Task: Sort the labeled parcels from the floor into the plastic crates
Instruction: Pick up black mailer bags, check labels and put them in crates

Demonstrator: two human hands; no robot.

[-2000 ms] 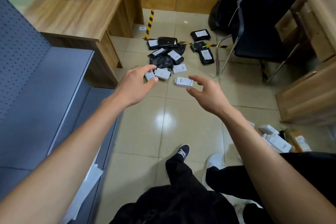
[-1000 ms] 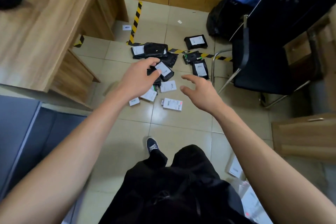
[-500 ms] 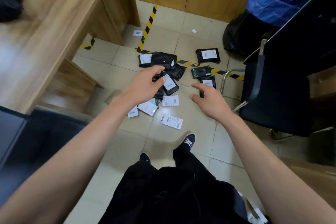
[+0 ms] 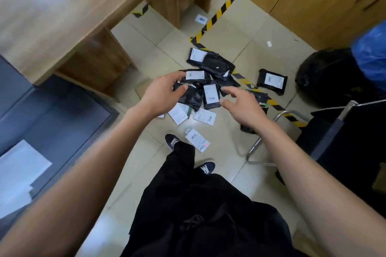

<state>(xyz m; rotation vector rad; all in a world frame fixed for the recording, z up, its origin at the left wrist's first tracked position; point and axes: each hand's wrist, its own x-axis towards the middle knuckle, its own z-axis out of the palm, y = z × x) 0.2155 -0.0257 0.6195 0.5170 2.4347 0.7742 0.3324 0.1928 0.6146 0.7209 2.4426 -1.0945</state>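
Note:
A heap of black labeled parcels (image 4: 211,73) lies on the tiled floor, with several small white labeled parcels (image 4: 204,116) in front of it. One black parcel (image 4: 271,81) lies apart to the right. My left hand (image 4: 160,95) hovers over the heap's left side, fingers loosely curved, holding nothing. My right hand (image 4: 240,104) reaches in from the right, fingers spread near an upright-labeled black parcel (image 4: 211,96). No crate is in view.
A wooden desk (image 4: 83,19) stands at the left, a grey cabinet (image 4: 52,115) below it. A black chair with a metal frame (image 4: 334,127) crowds the right. Black and blue bags (image 4: 338,73) sit at the far right. Yellow-black tape (image 4: 217,14) marks the floor.
I have stepped closer to the heap and the view has tilted down. Both hands have moved forward over the parcels, still holding nothing.

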